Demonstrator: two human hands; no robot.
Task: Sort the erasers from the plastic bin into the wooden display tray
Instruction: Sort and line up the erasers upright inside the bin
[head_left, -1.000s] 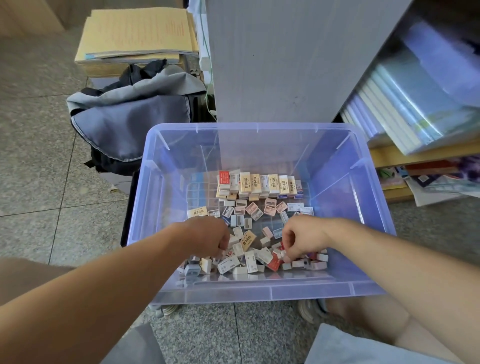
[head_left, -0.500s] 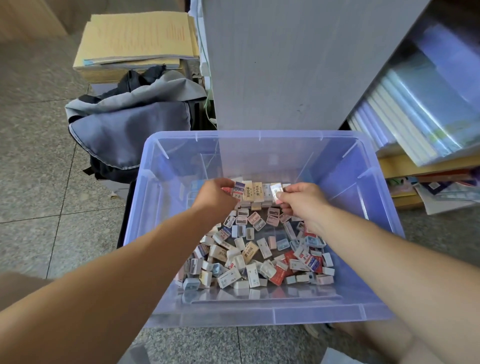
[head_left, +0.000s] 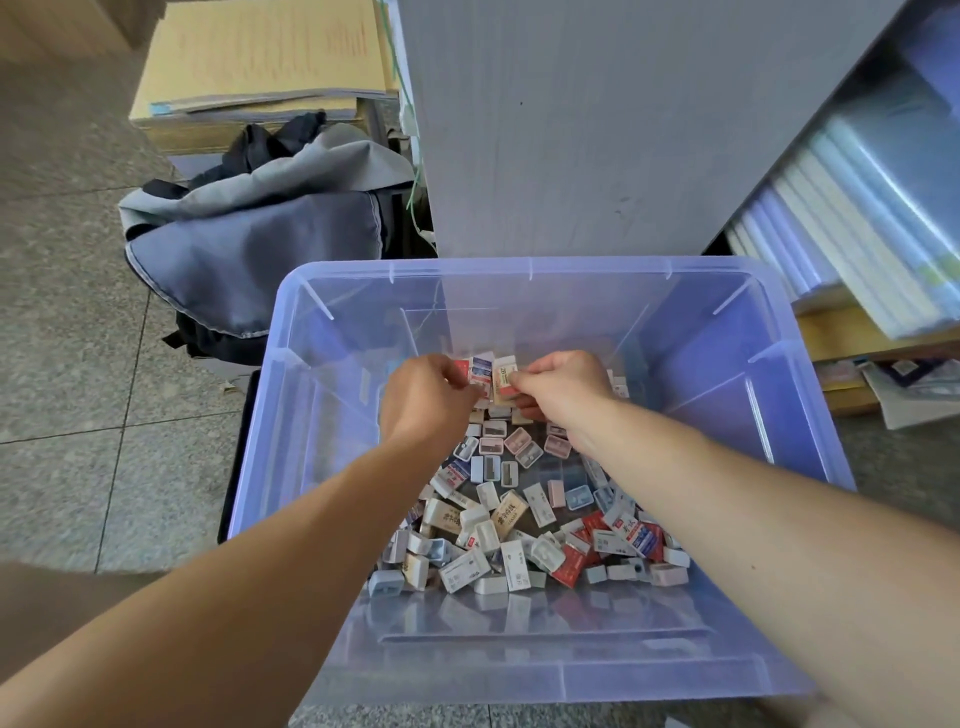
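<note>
Left hand (head_left: 428, 397): we pinch a blue-red eraser (head_left: 480, 370).
Right hand (head_left: 563, 387): we pinch a cream eraser (head_left: 503, 382).
Erasers (head_left: 519, 525): heaped loose in the bin (head_left: 311, 441), mostly near.

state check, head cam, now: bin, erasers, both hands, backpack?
plastic bin: lidless, upright, erasers inside.
loose erasers: jumbled heap on the bin's bottom.
left hand: fingers curled, pinching the blue-and-red eraser.
right hand: pinching the cream eraser, held upright.
backpack: slumped, left of the bin.
</note>
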